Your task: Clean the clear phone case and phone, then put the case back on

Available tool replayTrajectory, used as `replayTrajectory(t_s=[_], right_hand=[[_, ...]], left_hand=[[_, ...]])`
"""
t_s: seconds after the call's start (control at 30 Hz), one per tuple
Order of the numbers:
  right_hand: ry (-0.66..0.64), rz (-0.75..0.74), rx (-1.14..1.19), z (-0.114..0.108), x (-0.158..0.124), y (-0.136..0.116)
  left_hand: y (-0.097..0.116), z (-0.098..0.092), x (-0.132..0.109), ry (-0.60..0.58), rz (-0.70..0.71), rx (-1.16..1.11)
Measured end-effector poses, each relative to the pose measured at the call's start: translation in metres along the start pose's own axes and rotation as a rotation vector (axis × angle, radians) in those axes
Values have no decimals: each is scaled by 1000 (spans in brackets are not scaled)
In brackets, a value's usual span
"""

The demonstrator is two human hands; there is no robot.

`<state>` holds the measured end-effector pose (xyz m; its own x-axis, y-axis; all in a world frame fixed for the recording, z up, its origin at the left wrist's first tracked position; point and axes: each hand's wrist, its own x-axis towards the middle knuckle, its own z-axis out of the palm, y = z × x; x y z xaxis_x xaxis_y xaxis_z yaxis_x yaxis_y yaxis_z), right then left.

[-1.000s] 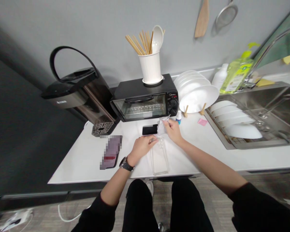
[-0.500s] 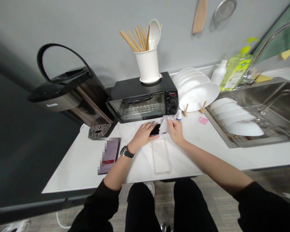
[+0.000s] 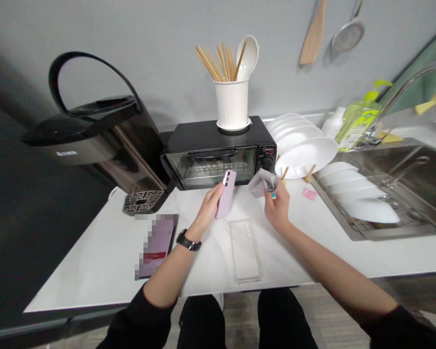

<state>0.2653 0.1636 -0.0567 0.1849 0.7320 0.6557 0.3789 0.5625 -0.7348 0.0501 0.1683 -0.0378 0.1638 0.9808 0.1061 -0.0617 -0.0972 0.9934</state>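
A lilac smartphone (image 3: 225, 199) stands tilted up in my left hand (image 3: 209, 207), its back and camera lenses facing me. The fingers of that hand are closed round its left side, and a black watch sits on the wrist. My right hand (image 3: 278, 207) is closed on a crumpled grey cloth (image 3: 260, 184), held apart from the phone. A small bottle with a blue part shows partly behind the right fingers. Below both hands, a clear phone case (image 3: 245, 251) lies flat on the white counter (image 3: 207, 266).
A black toaster oven (image 3: 210, 135) stands behind my hands, topped by a white cup (image 3: 232, 102) of chopsticks. The drink dispenser (image 3: 119, 155) and a purple box (image 3: 159, 242), partly pixelated, are left. Plates (image 3: 308, 155), a pink note (image 3: 309, 194) and the sink (image 3: 352, 232) are right.
The phone has been lifted and turned from its dark screen to its lilac back. My right hand has drawn the cloth away to the right.
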Motion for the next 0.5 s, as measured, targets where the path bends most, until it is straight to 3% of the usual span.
replayTrajectory(t_s=[0.07,0.13,0.2,0.27,0.5], right_hand=[[-106,-120,-29,2,1,-2],[-330,-260,-87,7,-2,-3],[-566,-361,-162,12,-7,-5],[-691,-391,-213,15,-12,-6],[-846,-593,-339,16,-21,-15]], left_hand=[[-1,13,-5,-57,-301,-399],[-4,28,-10,-49,-438,-650],[-6,40,-14,-19,-492,-823],[-5,46,-16,-4,-541,-941],[-6,33,-18,125,-520,-1111]])
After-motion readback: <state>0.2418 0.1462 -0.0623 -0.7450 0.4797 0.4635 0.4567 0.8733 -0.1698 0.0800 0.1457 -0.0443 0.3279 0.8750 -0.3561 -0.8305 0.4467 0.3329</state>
